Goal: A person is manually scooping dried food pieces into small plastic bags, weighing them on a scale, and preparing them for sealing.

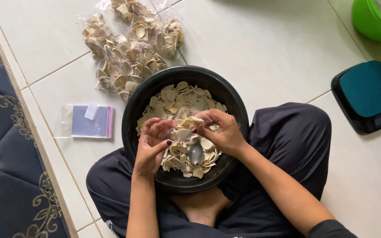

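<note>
A black round bowl (142, 94) rests on my crossed legs, filled with pale curved chips (173, 94). A metal spoon (196, 154) lies among them. My left hand (151, 147) holds a small clear plastic bag (178, 118) open over the bowl. My right hand (222, 131) pinches a few chips at the bag's mouth, fingers closed on them.
Several filled clear bags of chips (128, 48) lie piled on the white tiled floor beyond the bowl. A stack of empty plastic bags (89, 122) lies to the left. A dark patterned mattress (1, 145) borders the left. A digital scale (367, 97) and a green container (375, 17) are at right.
</note>
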